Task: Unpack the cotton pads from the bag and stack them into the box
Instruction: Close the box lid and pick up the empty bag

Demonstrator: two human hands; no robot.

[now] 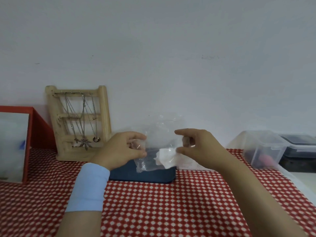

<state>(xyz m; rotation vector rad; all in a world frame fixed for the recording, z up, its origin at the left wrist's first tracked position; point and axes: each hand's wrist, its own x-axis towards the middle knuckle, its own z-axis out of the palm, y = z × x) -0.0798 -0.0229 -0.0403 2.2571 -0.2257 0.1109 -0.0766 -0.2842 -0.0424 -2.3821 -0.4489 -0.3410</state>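
Observation:
A clear plastic bag point(159, 134) hangs in the air above the table, held between both hands. My left hand point(123, 149) pinches its left edge and my right hand point(198, 147) pinches its right edge. White cotton pads point(166, 156) sit bunched at the bottom of the bag. Below and behind the bag lies a dark blue box point(142, 175) on the red-and-white patterned cloth. A pale blue band wraps my left wrist.
A wooden jewellery stand point(80, 124) with necklaces leans at the wall on the left. A red-framed box point(29, 142) stands at far left. Clear plastic containers point(263, 149) and a dark tray point(301, 151) sit at the right. A white carton point(189, 165) lies behind my right wrist.

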